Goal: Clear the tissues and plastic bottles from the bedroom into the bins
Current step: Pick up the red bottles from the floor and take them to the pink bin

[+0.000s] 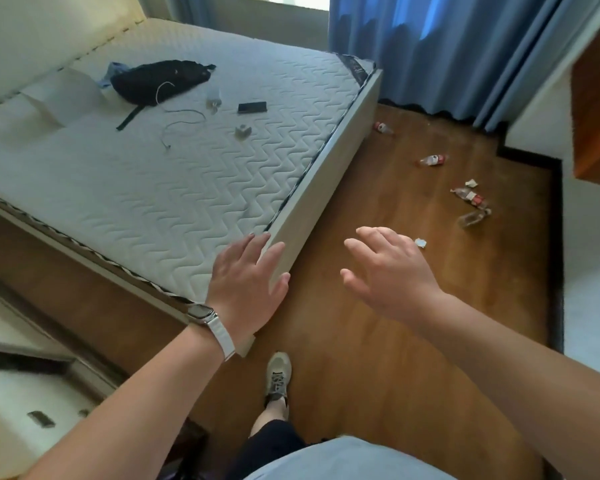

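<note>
My left grip (246,282), a bare hand with a white-strapped watch (219,332) on the wrist, is spread flat with straight fingers over the near corner of the white quilted bed (153,202). It holds nothing, and I cannot tell whether it touches the bed.

My right grip (392,271) is also spread wide and empty, above the brown wooden floor (378,188). A small crumpled white tissue (420,242) lies on the floor just past its fingertips.

Further off, toward the floor's right edge, are an unlabelled clear plastic bottle (473,218), a crushed red-labelled plastic bottle (471,197) and a second white tissue scrap (471,183). Beyond them lie a mid-floor red-labelled bottle (432,160) and a far red-labelled bottle (383,128) near the bed's far corner, by the blue pleated curtain (447,46).

On the bed, well away from both grips, lie a small clear bottle (213,98), a grey crumpled tissue (243,130), a black fabric bag (160,81) and a dark flat phone (252,107).

A broad strip of floor runs open along the bed's right edge.
</note>
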Available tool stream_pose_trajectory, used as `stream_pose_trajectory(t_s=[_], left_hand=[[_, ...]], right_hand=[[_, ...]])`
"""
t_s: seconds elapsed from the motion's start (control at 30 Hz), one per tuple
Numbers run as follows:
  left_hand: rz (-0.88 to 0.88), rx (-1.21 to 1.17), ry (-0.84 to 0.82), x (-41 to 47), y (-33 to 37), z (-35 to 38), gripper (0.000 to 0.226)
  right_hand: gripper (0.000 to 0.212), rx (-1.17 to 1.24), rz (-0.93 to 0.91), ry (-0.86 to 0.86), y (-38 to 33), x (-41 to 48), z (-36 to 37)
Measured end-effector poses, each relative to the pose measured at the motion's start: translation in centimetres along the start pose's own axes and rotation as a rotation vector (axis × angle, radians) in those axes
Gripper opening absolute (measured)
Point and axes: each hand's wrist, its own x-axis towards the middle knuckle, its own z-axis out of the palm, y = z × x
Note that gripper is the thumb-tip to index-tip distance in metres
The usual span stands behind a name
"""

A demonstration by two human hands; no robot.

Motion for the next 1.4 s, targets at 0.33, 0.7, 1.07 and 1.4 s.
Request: stream_pose_trajectory(t_s=[0.33, 0.7, 1.07, 1.4], left_hand=[[0.164, -0.15, -0.024, 13.9, -8.8, 2.1, 0.047], [0.347, -0.191, -0.093, 25.6, -7.9, 5.3, 0.05], [0.425, -0.171, -0.182, 39.7, -0.1, 11.7, 0.051], [0.552, -0.145, -0.187, 55.4, 12.6, 16.1, 0.048]], right_hand=[[0.054, -0.088, 0.287, -0.033, -0.7, 11.7, -0.7], [0.057, -0.138, 0.49, -0.038, 4.1, 16.4, -0.6], [0.054, -0.051, 0.627, -0.095, 19.6, 22.2, 3.2], [0.055, -0.054, 0.67, -0.161, 36.5, 26.9, 2.2]])
